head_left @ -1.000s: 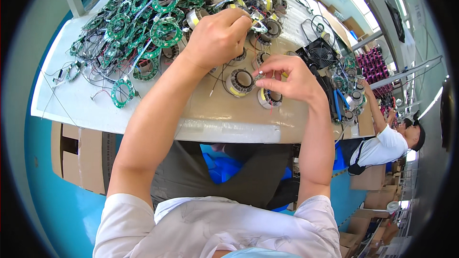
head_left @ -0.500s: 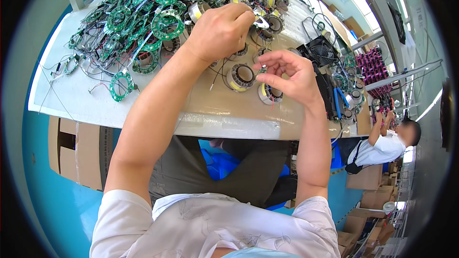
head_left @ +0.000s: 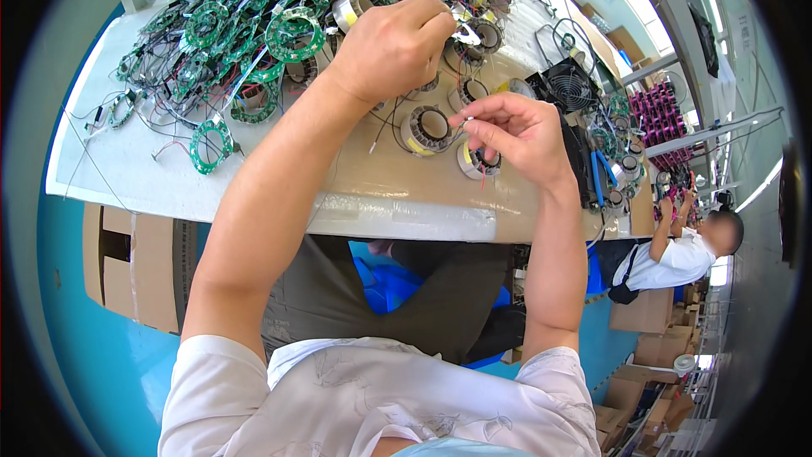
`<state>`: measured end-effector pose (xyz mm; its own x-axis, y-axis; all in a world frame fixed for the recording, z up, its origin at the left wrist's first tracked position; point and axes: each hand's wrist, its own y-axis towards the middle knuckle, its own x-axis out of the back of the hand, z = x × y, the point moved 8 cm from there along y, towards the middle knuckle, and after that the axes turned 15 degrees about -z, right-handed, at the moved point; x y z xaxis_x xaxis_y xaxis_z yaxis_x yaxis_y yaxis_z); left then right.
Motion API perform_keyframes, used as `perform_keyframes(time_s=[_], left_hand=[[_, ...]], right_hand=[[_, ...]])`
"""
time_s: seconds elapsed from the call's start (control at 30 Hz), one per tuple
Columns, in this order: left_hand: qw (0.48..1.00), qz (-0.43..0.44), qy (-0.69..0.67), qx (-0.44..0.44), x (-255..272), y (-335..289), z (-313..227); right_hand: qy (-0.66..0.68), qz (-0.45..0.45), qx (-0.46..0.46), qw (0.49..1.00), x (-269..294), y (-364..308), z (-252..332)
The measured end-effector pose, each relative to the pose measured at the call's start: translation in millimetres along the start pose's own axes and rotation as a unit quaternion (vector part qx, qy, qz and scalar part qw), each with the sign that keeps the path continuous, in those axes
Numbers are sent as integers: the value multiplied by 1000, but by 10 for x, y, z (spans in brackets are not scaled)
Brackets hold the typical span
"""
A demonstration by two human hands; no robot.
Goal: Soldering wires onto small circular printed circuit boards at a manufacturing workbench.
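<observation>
My left hand (head_left: 396, 49) is closed, its fingers turned away over the near side of a pile of motor parts. What it grips is hidden behind the knuckles. My right hand (head_left: 518, 137) pinches a small white wire connector (head_left: 468, 119) between thumb and forefinger. Just left of those fingertips stands a wound ring-shaped coil (head_left: 425, 130) with a yellow band. Below the right fingers sits a second coil (head_left: 476, 161) with a short red wire. Thin dark wires (head_left: 382, 131) trail over the brown table covering between my hands.
Green ring-shaped circuit boards (head_left: 295, 34) with tangled wires heap on the left of the table (head_left: 127, 178). A black fan (head_left: 568, 87) and blue-handled pliers (head_left: 598, 182) lie at right. Cardboard boxes (head_left: 144, 271) stand below. A co-worker (head_left: 668, 254) is at far right.
The right thumb and forefinger have closed together on the small connector, and the other right fingers have curled in. My left hand has stayed nearly in place.
</observation>
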<state>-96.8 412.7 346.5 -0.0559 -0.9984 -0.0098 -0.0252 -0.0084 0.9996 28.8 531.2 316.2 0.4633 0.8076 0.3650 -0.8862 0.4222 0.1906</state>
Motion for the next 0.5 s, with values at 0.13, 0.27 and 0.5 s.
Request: perform_keyframes(time_s=[0.13, 0.27, 0.5], left_hand=[[1000, -5, -5, -1, -4, -8, -2], [1000, -4, -2, -1, 3, -5, 0], [1000, -19, -6, 0, 19, 9, 10]], right_hand=[[-63, 17, 29, 997, 50, 8, 8], [-58, 19, 58, 996, 35, 39, 43], [-97, 11, 81, 992, 34, 52, 92]])
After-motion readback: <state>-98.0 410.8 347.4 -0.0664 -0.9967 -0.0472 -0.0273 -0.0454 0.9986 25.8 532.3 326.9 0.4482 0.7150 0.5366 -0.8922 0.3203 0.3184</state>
